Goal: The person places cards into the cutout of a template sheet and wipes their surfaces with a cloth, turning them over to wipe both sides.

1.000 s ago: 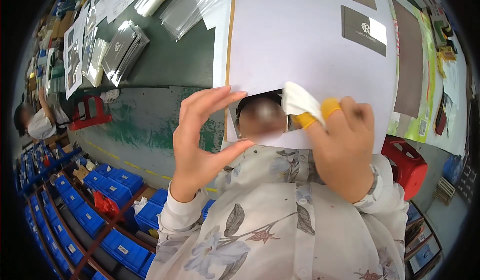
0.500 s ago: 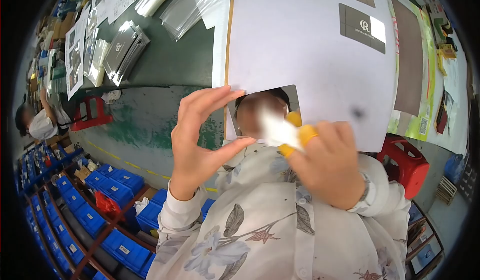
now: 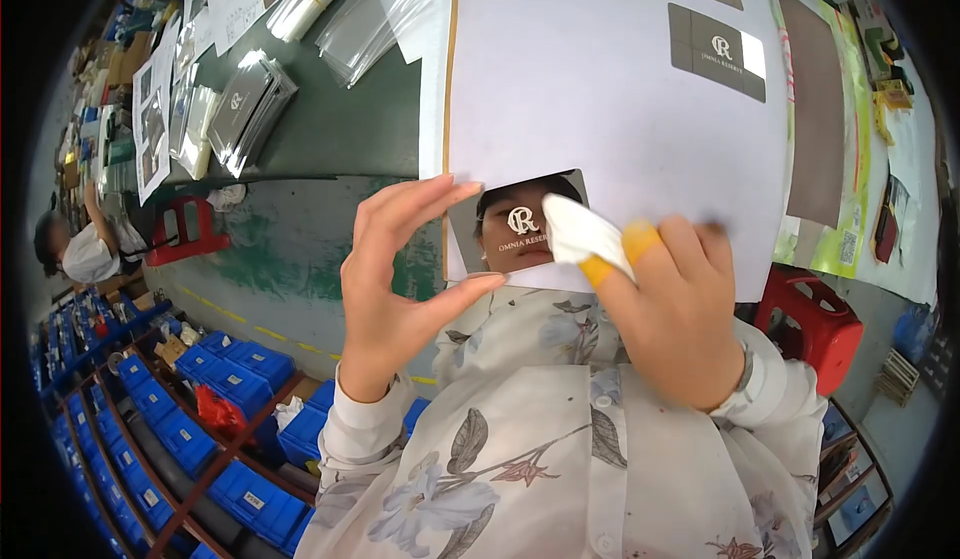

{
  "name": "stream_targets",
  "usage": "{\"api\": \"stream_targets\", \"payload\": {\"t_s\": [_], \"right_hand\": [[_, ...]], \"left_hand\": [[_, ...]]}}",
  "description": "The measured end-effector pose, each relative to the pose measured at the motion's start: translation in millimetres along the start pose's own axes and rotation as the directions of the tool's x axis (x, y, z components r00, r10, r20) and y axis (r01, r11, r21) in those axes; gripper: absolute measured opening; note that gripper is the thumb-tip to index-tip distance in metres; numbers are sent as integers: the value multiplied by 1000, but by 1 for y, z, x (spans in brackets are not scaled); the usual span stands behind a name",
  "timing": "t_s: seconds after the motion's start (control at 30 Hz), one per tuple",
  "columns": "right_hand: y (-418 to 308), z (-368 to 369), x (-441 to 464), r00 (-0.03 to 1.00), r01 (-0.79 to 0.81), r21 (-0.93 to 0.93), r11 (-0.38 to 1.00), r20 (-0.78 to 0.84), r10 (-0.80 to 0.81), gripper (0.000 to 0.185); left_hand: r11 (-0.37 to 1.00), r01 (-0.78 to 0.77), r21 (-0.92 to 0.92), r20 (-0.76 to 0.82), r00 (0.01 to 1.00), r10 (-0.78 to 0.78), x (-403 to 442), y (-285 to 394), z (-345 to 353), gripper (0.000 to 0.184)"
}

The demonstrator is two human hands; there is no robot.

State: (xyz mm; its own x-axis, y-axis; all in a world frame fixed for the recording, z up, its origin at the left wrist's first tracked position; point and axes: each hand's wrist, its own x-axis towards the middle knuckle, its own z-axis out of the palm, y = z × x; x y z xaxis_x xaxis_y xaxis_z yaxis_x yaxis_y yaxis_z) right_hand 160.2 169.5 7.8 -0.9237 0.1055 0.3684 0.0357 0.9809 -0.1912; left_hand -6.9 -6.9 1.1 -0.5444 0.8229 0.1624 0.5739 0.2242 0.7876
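Note:
A mirror-faced card (image 3: 522, 223) with a white monogram and the words OMNIA RESERVE lies at the near edge of the white board (image 3: 600, 109). My left hand (image 3: 392, 284) grips its left end, fingers at the top edge and thumb at the bottom. In my right hand (image 3: 680, 309) is a folded white cloth (image 3: 588, 231), pinched by fingers wearing yellow finger covers. The cloth's tip is over the card's right part and hides some lettering; whether it touches is unclear. Another card with the same logo (image 3: 718, 51) rests at the board's upper right.
Stacked cards in clear sleeves (image 3: 245, 109) and bundles of clear bags (image 3: 365, 34) are on the green table at left. A red stool (image 3: 815, 334) stands at right. Blue bins (image 3: 250, 494) fill racks at lower left, and a person (image 3: 90, 244) sits farther off.
The white cloth, blurred over the middle of the card before, has shifted right with my right hand, uncovering the monogram. My left hand keeps its grip on the card.

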Motion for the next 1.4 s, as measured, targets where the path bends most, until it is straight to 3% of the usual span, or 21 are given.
{"api": "stream_targets", "payload": {"t_s": [0.1,0.27,0.33,0.43,0.5,0.63,0.73,0.83,0.97,1.03,1.07,1.2,1.3,1.37,1.4], "right_hand": [[1,9,12,997,-9,0,1000,-74,9,12],[-24,8,4,999,53,181,982,-4,-53,13],[-30,13,2,998,63,131,989,23,-67,12],[-18,17,14,992,80,25,996,-101,-77,14],[-6,13,18,997,-36,85,996,-66,42,14],[6,3,7,996,-82,-93,992,-44,79,12],[-3,1,-5,998,-59,-49,997,-9,59,11],[-21,5,-9,998,44,139,989,34,-49,13],[-19,3,-3,998,53,147,988,10,-55,13],[-6,-6,-11,1000,-18,62,998,11,17,12],[1,-15,-15,996,-33,39,999,87,29,15],[12,-26,-21,990,-76,20,997,125,73,20],[23,-23,-15,984,-171,182,968,80,159,31],[23,-22,-7,956,-220,498,839,-61,287,41],[22,-23,-6,956,-217,498,839,-65,286,41]], "left_hand": [[1000,13,-5,3,1000,-13,-1,0,0,78],[999,32,-26,-27,999,-33,-3,-1,3,78],[994,93,-59,-16,995,-94,-5,-2,2,79],[999,50,3,-6,999,-50,-2,-1,1,79],[999,38,9,0,999,-38,-3,-3,1,79],[999,31,-32,-15,999,-31,-4,-2,3,80],[998,39,-47,-8,999,-39,-4,-2,3,81],[999,31,-13,9,999,-31,-2,-3,1,80],[1000,17,23,22,1000,-18,-3,-3,-1,80],[1000,22,-13,-1,1000,-22,-3,-1,1,80],[1000,22,-13,-7,1000,-22,-4,-2,1,80],[1000,2,-1,-7,1000,-2,-2,1,-1,78],[999,-35,21,-4,999,35,4,14,-11,76],[996,-88,34,15,996,88,6,22,-18,77],[994,-111,-9,29,993,112,9,25,-19,79]]}}
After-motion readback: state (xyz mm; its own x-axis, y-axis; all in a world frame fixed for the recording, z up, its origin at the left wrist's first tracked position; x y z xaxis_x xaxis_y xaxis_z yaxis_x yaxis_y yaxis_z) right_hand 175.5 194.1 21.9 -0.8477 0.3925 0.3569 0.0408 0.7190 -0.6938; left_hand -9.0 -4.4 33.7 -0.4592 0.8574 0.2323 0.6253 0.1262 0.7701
